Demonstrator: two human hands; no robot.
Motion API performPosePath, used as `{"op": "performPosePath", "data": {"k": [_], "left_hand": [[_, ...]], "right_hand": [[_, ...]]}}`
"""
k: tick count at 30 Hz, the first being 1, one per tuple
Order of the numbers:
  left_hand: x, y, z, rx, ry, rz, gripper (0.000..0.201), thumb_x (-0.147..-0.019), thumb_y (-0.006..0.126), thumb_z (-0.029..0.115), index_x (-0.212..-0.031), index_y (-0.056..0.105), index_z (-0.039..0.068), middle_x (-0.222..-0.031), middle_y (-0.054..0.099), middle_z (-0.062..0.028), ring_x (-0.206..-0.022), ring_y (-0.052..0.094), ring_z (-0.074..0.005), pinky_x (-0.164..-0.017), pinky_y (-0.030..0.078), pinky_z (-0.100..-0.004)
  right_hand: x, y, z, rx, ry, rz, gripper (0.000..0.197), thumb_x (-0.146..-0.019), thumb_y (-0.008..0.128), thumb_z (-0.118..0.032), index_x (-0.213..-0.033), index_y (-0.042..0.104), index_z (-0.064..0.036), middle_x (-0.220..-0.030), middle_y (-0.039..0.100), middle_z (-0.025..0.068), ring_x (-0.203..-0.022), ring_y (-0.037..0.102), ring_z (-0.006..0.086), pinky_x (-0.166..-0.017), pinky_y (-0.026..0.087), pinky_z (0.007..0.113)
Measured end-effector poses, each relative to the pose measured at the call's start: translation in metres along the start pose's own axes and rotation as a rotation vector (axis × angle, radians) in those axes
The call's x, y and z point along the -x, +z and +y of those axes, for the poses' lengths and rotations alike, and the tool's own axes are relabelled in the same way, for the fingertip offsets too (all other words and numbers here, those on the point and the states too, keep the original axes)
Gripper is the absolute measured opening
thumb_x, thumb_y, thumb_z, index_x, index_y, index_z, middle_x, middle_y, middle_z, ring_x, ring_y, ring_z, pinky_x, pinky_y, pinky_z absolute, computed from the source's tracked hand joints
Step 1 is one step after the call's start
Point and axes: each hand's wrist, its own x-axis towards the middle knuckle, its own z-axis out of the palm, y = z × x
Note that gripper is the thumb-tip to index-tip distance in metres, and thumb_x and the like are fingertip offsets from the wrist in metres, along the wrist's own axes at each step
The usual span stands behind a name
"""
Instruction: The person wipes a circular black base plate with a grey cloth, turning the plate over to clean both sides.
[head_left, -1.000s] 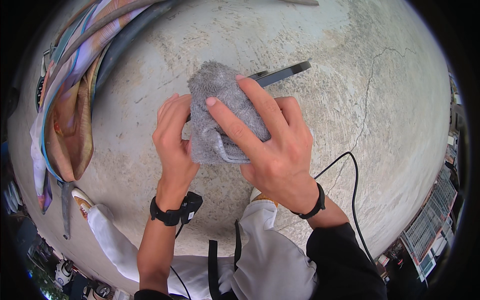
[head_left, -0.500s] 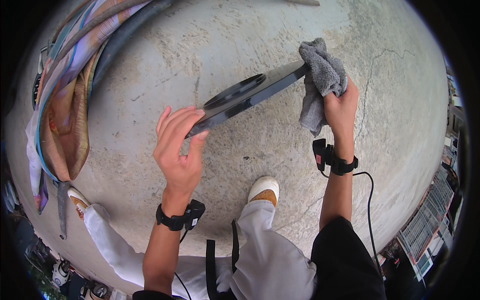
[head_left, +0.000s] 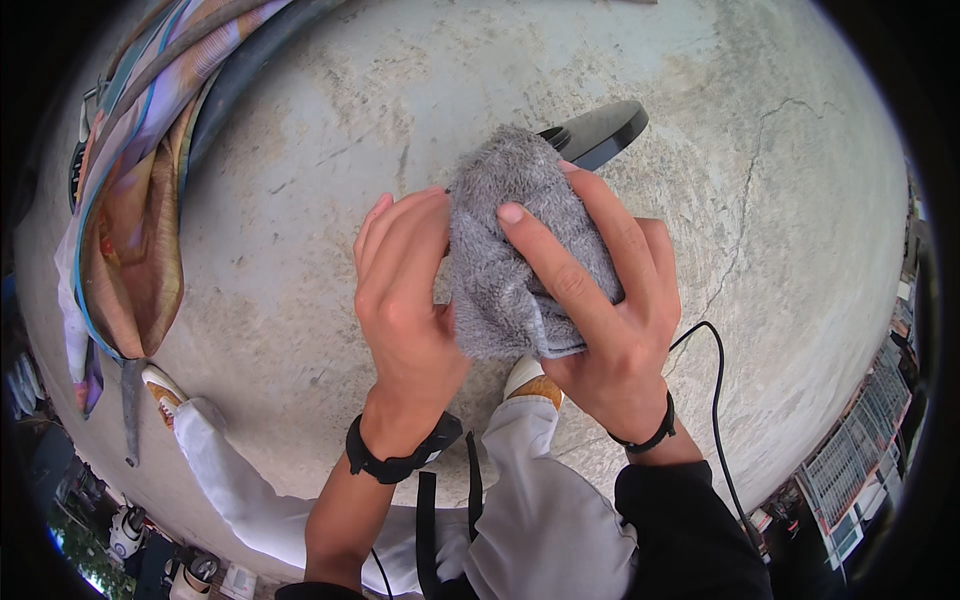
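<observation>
A black flat plate [head_left: 612,132], rounded at its far end and with a raised ring on its face, is held up above the floor. My left hand [head_left: 408,275] is curled round its near left end; the fingertips are partly hidden. Draped over the plate's near part is a fluffy grey cloth [head_left: 492,285], which covers most of the ring. My right hand [head_left: 618,300] holds this cloth against the plate, its fingers bent over the top and its thumb side low. Only the far right end of the plate shows beyond the cloth.
A colourful fabric bundle [head_left: 150,200] and a dark hose [head_left: 235,85] lie at the upper left. The concrete floor [head_left: 330,120] has a crack at the right. A black cable [head_left: 718,400] runs from my right wrist. A metal rack [head_left: 855,440] stands at the far right.
My right hand has brought the cloth from the plate's far right end to its near left part. My left hand has shifted right and slightly up, and the plate has moved with it.
</observation>
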Motion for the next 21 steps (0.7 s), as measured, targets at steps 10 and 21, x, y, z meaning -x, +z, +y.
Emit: {"op": "performPosePath", "data": {"k": [10, 21], "left_hand": [[0.049, -0.026, -0.087, -0.005, -0.261, -0.119, 0.042, -0.093, 0.089, -0.003, -0.134, 0.079, -0.001, -0.126, 0.085, -0.0153, -0.118, 0.082, -0.0333, -0.108, 0.063, -0.0449], [0.023, -0.022, -0.071, 0.028, -0.557, -0.186, 0.01, -0.11, 0.081, 0.003, -0.117, 0.081, -0.005, -0.1, 0.086, -0.0146, -0.085, 0.085, -0.0221, -0.078, 0.066, -0.0347]], "right_hand": [[-0.011, -0.006, 0.025, -0.003, -0.007, 0.188, 0.092, -0.056, 0.076, 0.01, -0.143, 0.087, -0.0184, -0.149, 0.076, 0.0193, -0.102, 0.07, 0.0364, -0.091, 0.059, 0.042], [-0.016, -0.018, 0.051, 0.015, 0.035, 0.315, 0.075, -0.074, 0.063, 0.006, -0.144, 0.085, -0.0132, -0.148, 0.078, 0.0295, -0.141, 0.075, 0.0478, -0.119, 0.057, 0.048]]}}
